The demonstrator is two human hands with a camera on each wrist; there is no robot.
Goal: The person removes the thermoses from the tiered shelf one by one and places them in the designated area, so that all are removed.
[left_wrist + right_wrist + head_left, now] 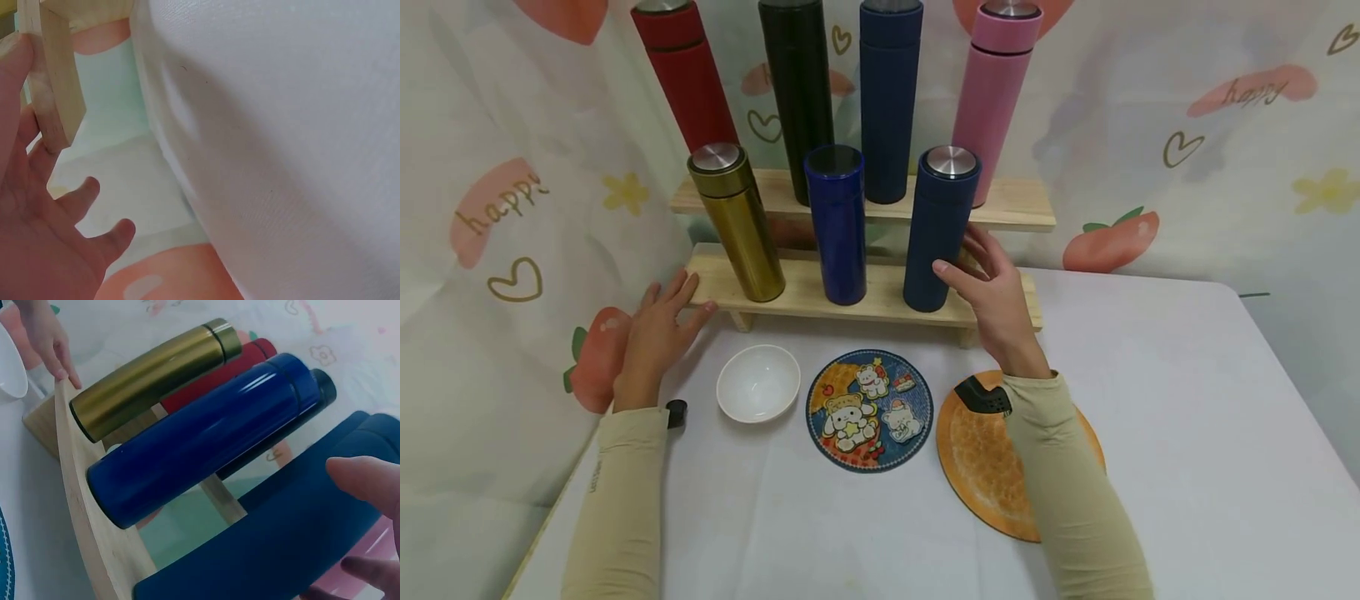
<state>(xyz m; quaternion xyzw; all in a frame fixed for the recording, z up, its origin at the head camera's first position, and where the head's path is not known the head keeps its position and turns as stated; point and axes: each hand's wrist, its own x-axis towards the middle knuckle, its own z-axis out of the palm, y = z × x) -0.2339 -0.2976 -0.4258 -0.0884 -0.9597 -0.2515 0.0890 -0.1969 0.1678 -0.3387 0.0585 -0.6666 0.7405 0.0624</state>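
Observation:
In the head view my right hand (996, 296) has its thumb across the front of a dark navy vacuum flask (936, 242) with a steel lid, fingers round its right side and partly hidden. That flask (269, 544) stands near the lower shelf's right end, its base at the board. My left hand (658, 337) rests at the left end of the lower wooden shelf (801, 287), fingers spread and touching the wood. On the same shelf stand a gold flask (741, 229) and a shiny blue flask (838, 233).
On the upper shelf (1015, 210) stand red (688, 83), black (801, 108), navy (889, 108) and pink (997, 100) flasks. In front lie a white bowl (758, 383), a round cartoon mat (820, 400) and a round orange-brown mat (973, 450), partly under my right forearm.

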